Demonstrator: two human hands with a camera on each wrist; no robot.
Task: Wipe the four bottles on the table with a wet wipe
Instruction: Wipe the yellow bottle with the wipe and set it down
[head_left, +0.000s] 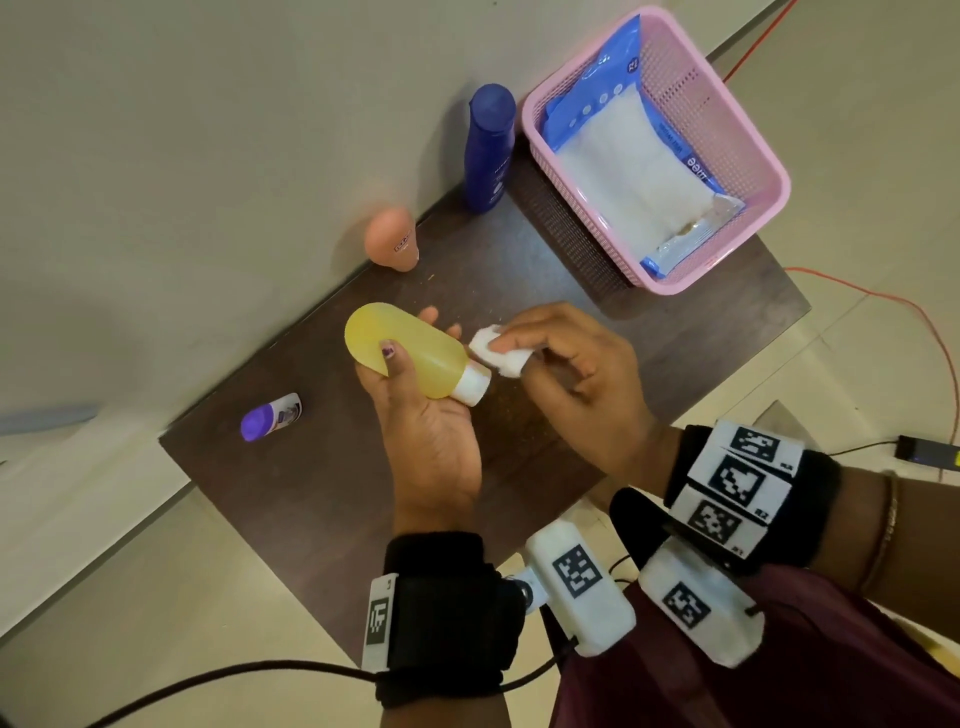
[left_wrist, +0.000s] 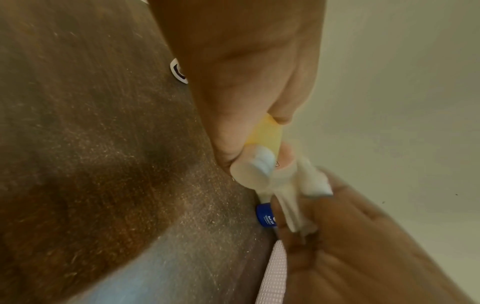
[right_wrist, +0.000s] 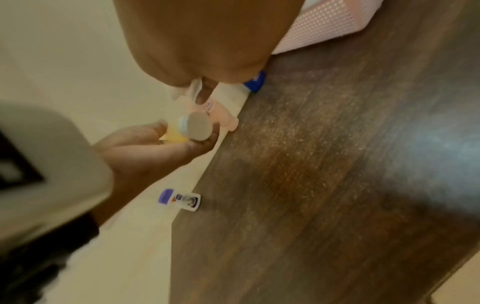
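Observation:
My left hand (head_left: 410, 364) grips a yellow bottle (head_left: 410, 351) with a white cap (head_left: 472, 387), held tilted above the dark wooden table (head_left: 322, 493). My right hand (head_left: 545, 353) pinches a folded white wet wipe (head_left: 498, 351) right beside the cap end. In the left wrist view the yellow bottle (left_wrist: 265, 131) and the wet wipe (left_wrist: 298, 185) meet by the cap. The right wrist view shows the cap (right_wrist: 198, 128) facing the camera. A tall blue bottle (head_left: 491, 148), a peach bottle (head_left: 392, 239) and a small white bottle with a purple cap (head_left: 270, 415) stand along the table's far edge.
A pink mesh basket (head_left: 748, 150) at the back right holds a blue pack of wet wipes (head_left: 639, 161). An orange cable (head_left: 883, 301) runs over the floor to the right. The table stands against a pale wall.

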